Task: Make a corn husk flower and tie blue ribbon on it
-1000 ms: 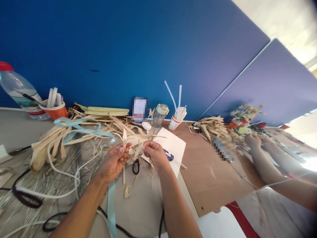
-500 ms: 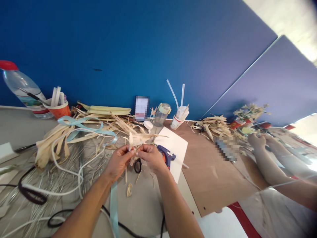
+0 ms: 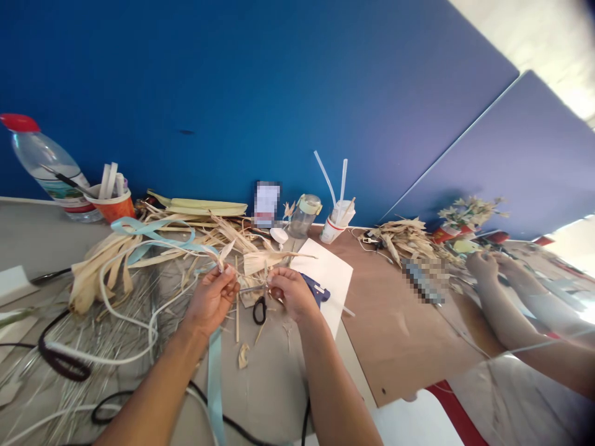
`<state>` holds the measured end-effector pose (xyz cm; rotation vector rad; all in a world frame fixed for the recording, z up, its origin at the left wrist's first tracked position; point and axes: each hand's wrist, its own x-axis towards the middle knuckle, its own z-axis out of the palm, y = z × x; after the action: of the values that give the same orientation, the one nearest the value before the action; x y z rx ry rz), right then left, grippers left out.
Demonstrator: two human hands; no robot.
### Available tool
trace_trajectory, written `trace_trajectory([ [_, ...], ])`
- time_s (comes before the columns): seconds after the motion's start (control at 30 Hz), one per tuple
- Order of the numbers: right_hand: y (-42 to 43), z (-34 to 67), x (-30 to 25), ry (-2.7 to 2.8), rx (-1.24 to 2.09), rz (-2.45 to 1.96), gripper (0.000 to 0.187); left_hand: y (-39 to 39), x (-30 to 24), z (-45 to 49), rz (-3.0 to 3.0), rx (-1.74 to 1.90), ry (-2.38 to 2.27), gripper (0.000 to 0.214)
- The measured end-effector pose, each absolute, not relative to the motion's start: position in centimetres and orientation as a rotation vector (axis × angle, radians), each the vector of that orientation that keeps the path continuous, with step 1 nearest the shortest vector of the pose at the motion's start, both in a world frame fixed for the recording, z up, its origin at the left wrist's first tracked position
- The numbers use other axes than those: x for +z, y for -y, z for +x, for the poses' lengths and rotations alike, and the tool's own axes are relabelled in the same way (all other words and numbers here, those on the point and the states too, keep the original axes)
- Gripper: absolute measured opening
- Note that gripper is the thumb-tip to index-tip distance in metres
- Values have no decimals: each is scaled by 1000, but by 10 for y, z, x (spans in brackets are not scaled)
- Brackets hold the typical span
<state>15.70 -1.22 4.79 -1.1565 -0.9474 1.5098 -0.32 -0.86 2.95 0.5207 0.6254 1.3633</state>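
Note:
My left hand (image 3: 214, 297) is closed in a pinch on a pale piece of dried corn husk (image 3: 226, 250), whose tip points up. To its right, my right hand (image 3: 290, 290) is also pinched together; what its fingertips hold is too small to make out. The hands are apart. Between them on the table lie scissors (image 3: 259, 311) with a black handle. A wider strip of dry husk (image 3: 258, 261) lies just beyond the fingers. Beside my right hand, a blue glue gun (image 3: 320, 291) rests on a white sheet (image 3: 337, 272), partly hidden by the hand.
Husk bundles (image 3: 88, 279), light blue ribbon (image 3: 214, 384), thin wires (image 3: 125, 334) and cables crowd the left side. Along the blue partition stand a bottle (image 3: 51, 167), an orange cup (image 3: 114, 204), a phone, a clear jar (image 3: 304, 215) and a white cup (image 3: 331, 229). A co-worker's arms (image 3: 511, 291) are at right.
My hands have moved apart; before, their fingertips met over a husk piece. My left hand has shifted left with a piece of husk, uncovering the scissors and scraps between.

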Motion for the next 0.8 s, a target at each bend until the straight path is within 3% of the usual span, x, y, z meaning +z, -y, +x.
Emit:
trace_trajectory([
  [0.23, 8, 181, 51, 954, 1383, -1172, 3, 5, 30, -6, 450, 1406, -629, 23],
  [0.4, 6, 181, 46, 1109, 1257, -1259, 22, 4, 26, -5, 464, 1375, -676, 24],
  [0.5, 9, 168, 45, 1240, 1070, -1314, 8, 5, 22, -2, 534, 1304, -730, 21],
  [0.7, 16, 150, 48, 1484, 1173, -1276, 16, 9, 21, 4, 666, 1205, -813, 24],
  [0.8, 17, 149, 46, 1583, 1158, -1296, 10, 12, 22, 5, 736, 1163, -804, 23],
])
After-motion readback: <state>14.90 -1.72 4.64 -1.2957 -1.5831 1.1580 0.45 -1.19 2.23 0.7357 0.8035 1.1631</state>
